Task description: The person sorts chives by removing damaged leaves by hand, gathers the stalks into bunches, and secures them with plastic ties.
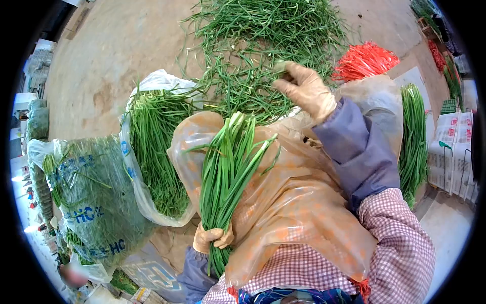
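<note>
My left hand (215, 238), in a tan glove, is wrapped round a bunch of garlic chives (225, 172). The pale stem ends point away from me, and the green leaves hang below my fist, over the translucent apron (293, 202) on my lap. My right hand (309, 93), gloved too, is raised in front of the loose pile of green leaves (268, 30). Its thumb and forefinger are apart, with no held thing clearly visible; the fingertips are slightly blurred.
To the left, an open plastic bag (185, 220) holds chives, beside a printed bag (106, 202) of greens. A heap of red strips (367, 61) lies beyond my right forearm. More chives (413, 137) stand at the right, near stacked white crates (450, 152).
</note>
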Available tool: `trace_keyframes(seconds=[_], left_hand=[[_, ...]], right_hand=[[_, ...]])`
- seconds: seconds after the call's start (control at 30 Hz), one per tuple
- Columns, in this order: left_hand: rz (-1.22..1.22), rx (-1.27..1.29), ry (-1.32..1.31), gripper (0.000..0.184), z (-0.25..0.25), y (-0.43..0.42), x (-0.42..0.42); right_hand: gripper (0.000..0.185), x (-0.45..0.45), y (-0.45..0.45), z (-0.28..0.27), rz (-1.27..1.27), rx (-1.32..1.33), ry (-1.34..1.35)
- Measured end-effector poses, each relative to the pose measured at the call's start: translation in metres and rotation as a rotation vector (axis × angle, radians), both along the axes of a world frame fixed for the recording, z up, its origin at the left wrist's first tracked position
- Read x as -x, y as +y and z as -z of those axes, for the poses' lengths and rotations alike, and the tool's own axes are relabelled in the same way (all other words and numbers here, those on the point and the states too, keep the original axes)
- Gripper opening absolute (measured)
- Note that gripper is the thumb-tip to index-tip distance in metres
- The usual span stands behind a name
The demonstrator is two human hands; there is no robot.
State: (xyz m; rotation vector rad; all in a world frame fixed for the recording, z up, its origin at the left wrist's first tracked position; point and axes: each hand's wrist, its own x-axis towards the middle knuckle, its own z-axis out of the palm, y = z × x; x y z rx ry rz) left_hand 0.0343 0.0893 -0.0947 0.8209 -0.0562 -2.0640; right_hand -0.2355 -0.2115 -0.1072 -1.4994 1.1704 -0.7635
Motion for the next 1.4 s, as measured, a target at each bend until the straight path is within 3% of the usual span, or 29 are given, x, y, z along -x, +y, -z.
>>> trace_keyframes(seconds=[0.07,0.13,0.17,0.27,0.37,0.47,0.53,0.6,0.7,0.73,0.8,0.87,0.9,1.0,1.13,1.27,1.33,1.4], left_hand=[[0.002,0.004,-0.026,0.035,-0.005,-0.005,0.002],[0.005,0.015,-0.052,0.035,-0.008,-0.007,0.005],[0.007,0.021,-0.067,0.035,-0.009,-0.007,0.006],[0.012,0.030,-0.075,0.035,-0.006,-0.004,0.004],[-0.023,0.003,-0.069,0.035,-0.009,-0.002,0.007],[-0.026,0.014,-0.019,0.038,-0.005,-0.004,0.007],[-0.039,0.015,0.006,0.041,-0.004,-0.006,0.006],[-0.084,-0.014,0.013,0.043,-0.006,-0.002,0.008],[-0.072,0.017,0.107,0.045,0.006,0.000,0.004],[-0.069,0.022,0.128,0.045,0.007,0.000,0.004],[-0.073,0.028,0.118,0.045,0.005,-0.002,0.006],[-0.078,0.023,0.089,0.045,0.000,-0.003,0.007],[-0.078,0.022,0.072,0.044,-0.002,-0.004,0.009],[-0.076,0.010,-0.002,0.041,-0.010,-0.009,0.014],[-0.040,0.092,0.002,0.034,-0.001,-0.004,0.011],[-0.062,0.021,-0.112,0.035,-0.010,-0.007,0.016],[-0.023,0.019,-0.160,0.033,-0.010,-0.006,0.013],[-0.008,-0.009,-0.194,0.036,-0.010,-0.002,0.011]], right_hand=[[0.037,-0.014,0.016,-0.017,-0.301,-0.052,0.039],[0.039,-0.033,0.025,-0.032,-0.583,-0.025,0.302],[0.043,-0.044,0.027,-0.027,-0.591,-0.077,0.353],[0.028,-0.060,0.041,0.006,-0.362,-0.065,0.051],[0.019,-0.059,0.038,0.000,-0.350,-0.197,-0.020],[0.018,-0.046,0.027,0.043,-0.126,0.306,0.019],[0.028,-0.026,0.004,0.042,0.116,0.134,-0.071],[0.020,0.009,-0.008,0.015,0.122,-0.279,-0.206],[0.024,0.015,0.013,0.004,-0.175,-0.372,-0.352],[0.029,0.014,0.025,-0.001,-0.301,-0.517,-0.389],[0.031,0.005,0.046,-0.003,-0.453,-0.599,-0.340],[0.032,-0.004,0.053,0.009,-0.615,-0.143,-0.084],[0.026,-0.010,0.057,0.000,-0.524,-0.315,-0.091],[0.020,-0.014,0.058,0.006,-0.463,-0.449,-0.427],[0.013,-0.022,0.067,0.016,-0.269,-0.157,-0.421],[0.010,-0.025,0.057,0.029,0.127,-0.378,-0.680],[0.011,0.000,0.022,0.038,0.358,-0.355,-0.712],[0.012,0.021,-0.003,0.039,0.546,-0.063,-0.315]])
